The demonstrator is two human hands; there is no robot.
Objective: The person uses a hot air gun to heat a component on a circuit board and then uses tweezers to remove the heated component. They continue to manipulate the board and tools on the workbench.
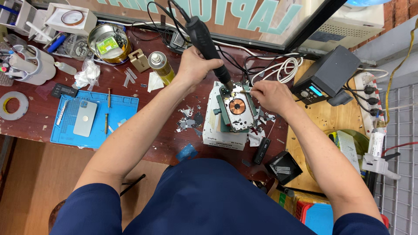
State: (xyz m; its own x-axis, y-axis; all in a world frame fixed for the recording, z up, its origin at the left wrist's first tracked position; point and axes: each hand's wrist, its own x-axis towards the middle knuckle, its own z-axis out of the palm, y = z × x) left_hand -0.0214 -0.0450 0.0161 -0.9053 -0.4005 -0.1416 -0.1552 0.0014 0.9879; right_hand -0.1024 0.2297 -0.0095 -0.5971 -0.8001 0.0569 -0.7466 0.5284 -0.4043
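Observation:
My left hand (195, 65) grips a black hot-air wand (204, 37), its nozzle pointing down at the top edge of an opened phone (237, 109) with a copper coil showing. The phone is clamped in a green holder on a white box (222, 139). My right hand (272, 95) pinches thin metal tweezers (246, 91) whose tip touches the phone's upper edge beside the nozzle.
A blue work mat (122, 109) at left carries a silver phone back (85, 118) and screwdrivers. A spray can (160, 65), a tin, a tape roll (13, 105) and cups stand behind. A grey rework station (326, 74) and power strip sit at right. Scraps litter the wooden bench.

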